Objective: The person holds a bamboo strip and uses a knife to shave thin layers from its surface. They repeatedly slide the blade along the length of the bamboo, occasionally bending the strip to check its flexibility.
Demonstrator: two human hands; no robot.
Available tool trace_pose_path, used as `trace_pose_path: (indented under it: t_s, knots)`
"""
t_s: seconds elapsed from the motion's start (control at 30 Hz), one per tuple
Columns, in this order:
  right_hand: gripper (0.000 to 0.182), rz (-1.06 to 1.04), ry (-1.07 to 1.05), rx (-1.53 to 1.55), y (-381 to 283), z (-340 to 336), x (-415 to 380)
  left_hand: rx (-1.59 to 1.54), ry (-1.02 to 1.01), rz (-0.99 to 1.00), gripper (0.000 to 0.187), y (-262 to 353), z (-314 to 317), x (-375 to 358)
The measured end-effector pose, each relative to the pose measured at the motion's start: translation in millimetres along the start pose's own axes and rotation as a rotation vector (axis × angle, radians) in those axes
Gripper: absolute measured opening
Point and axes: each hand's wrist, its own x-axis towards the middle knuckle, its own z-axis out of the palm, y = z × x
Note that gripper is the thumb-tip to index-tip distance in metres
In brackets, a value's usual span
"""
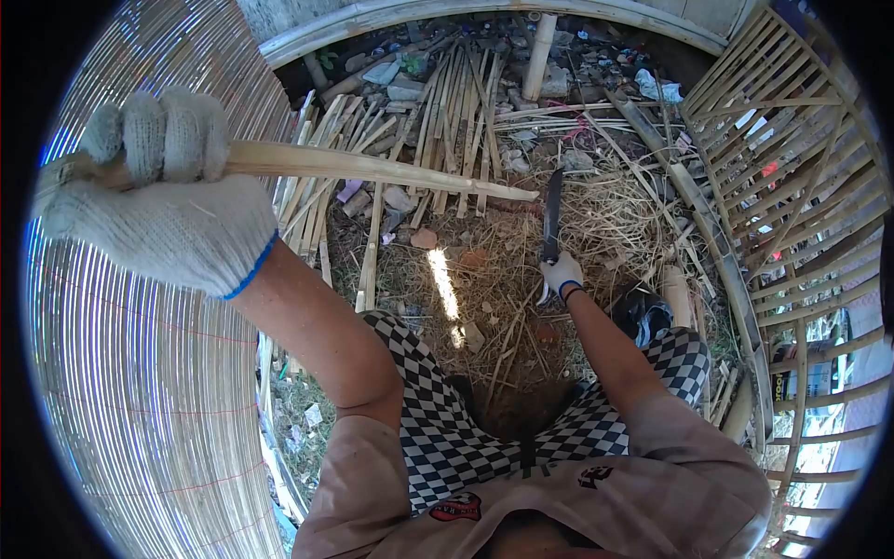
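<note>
One split bamboo strip (372, 170) runs out to the right from the gloved left hand (163, 205), whose fingers are clamped round it near its wider end. The gloved right hand (562, 273) has its fingers closed round the handle end of a dark-bladed machete (552, 214), which points away past the knuckles. The strip's narrow tip is just beside the blade; whether they touch, I cannot tell. It should be light, springy and fairly stiff, bending most toward the tip, with edges that may splinter, so the wider end looks the safest hold. Loose bamboo poles and slats (456, 112) lie beyond the right fingers, leftward; dry shavings (619, 219) lie beyond them, rightward.
</note>
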Motion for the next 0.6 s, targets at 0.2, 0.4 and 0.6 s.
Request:
trace_pose_path:
  t_s: [0.2, 0.4, 0.6]
  knots:
    - [0.03, -0.097, -0.194, 0.428, -5, 3, 19, -0.139, 0.022, -0.029, 0.053, 2, 25, -5]
    - [0.017, -0.089, -0.302, 1.047, -43, -67, -27, -0.353, -0.267, -0.158, 0.05, 2, 17, -6]
    - [0.027, -0.682, 0.287, 0.355, -97, -158, -121, -0.562, -0.534, -0.261, 0.059, 8, -17, -7]
